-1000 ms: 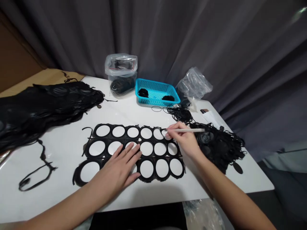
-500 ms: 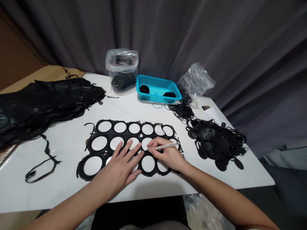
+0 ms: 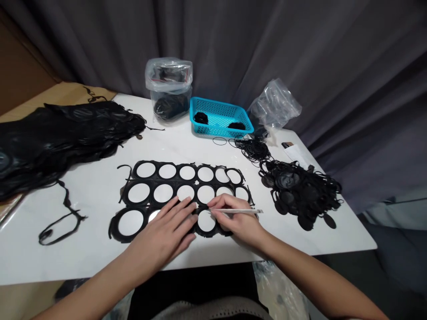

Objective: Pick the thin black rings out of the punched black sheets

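Far left: a heaped black pile (image 3: 66, 133), apparently not yet laid out. Centre: the left hand (image 3: 175, 222) lies flat, fingers slightly spread, on the sheet (image 3: 176, 182), itself flat on the table (image 3: 182, 144). Visible openings show white (those under the hands cannot be checked); one strand (image 3: 228, 175) is not yet detached, upper right. The right hand (image 3: 238, 222) pinches a tool (image 3: 242, 211) over the lower row. Far right: scraps (image 3: 303, 191), presumably already removed.
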A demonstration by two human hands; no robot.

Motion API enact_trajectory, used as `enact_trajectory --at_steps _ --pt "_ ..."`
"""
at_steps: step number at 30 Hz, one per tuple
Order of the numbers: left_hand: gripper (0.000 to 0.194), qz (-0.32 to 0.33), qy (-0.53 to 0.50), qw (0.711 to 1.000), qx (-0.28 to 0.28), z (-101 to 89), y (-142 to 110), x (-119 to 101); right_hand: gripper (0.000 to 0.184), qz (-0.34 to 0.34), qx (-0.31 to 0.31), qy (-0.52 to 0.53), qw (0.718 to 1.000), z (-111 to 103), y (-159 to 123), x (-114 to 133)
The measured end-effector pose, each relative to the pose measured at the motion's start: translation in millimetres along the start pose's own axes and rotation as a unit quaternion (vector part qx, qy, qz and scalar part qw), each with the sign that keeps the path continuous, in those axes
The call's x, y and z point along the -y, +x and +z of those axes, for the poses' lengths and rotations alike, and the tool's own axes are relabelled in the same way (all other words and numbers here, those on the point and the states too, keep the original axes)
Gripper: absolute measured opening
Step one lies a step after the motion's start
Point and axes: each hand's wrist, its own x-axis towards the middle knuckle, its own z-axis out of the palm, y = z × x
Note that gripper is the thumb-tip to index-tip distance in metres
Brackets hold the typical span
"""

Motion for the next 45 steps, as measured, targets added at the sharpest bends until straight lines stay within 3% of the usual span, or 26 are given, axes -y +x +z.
enact_trajectory --at_steps 11,19,31,35,39,41,44,45 --pt "0.039 0.001 0.056 0.998 -0.012 7.1 -36 -28 0.01 -0.019 0.004 -0.01 1.0 7 -29 0" --pt "0.051 0.012 0.065 0.998 -0.015 18.3 -30 -38 0.01 -0.039 0.013 -0.011 0.999 13 -32 1" --pt "0.045 0.015 0.052 0.998 -0.014 16.1 -28 -39 0.013 -0.031 0.024 -0.016 0.999 14 -30 0" --pt "0.048 0.001 0.041 0.999 -0.01 18.2 -30 -39 0.009 -0.101 0.047 -0.113 0.987 18 -38 3" --pt "0.047 -0.017 0.014 1.0 -0.01 19.1 -30 -38 0.014 -0.222 0.088 -0.295 0.925 15 -38 5" --pt "0.045 -0.018 0.007 1.0 -0.009 17.9 -29 -38 0.016 -0.216 0.041 -0.344 0.913 1 -25 2" --pt "0.044 -0.012 0.012 1.0 -0.004 15.1 -28 -38 0.013 -0.113 -0.114 -0.334 0.929 -34 6 -10" --pt "0.045 -0.009 0.019 1.0 -0.003 14.5 -28 -38 0.013 -0.076 -0.14 -0.304 0.939 -45 16 -14"
